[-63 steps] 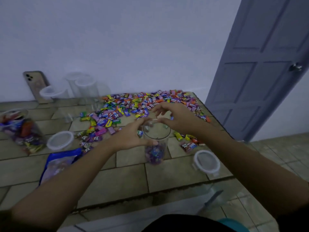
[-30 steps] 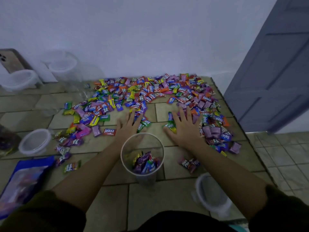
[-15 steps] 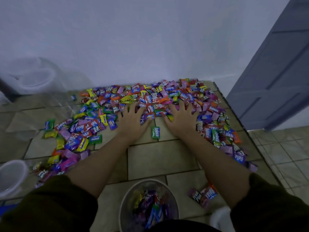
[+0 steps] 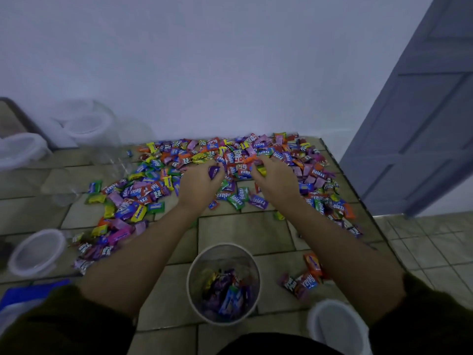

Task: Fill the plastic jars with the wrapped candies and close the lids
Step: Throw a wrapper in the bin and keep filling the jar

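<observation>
wrapped candies [image 4: 230, 160] lie heaped on the tiled counter [image 4: 243, 231] against a pale wall [image 4: 204, 73], with a grey door [image 4: 422, 124] to the right. the left hand [image 4: 198, 184] and right hand [image 4: 277, 180] curl their fingers round a scoop each, likely bound for the open, part-filled jar [image 4: 222, 245] just in front of the person, its lid [image 4: 335, 326] lying beside it.

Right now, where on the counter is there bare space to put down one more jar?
Bare tiles lie in the middle, bordered by the wrapped candies behind and the open jar in front. A second patch is at the left, between the empty jars and the loose lid. The back and right edge are crowded with candies.
</observation>
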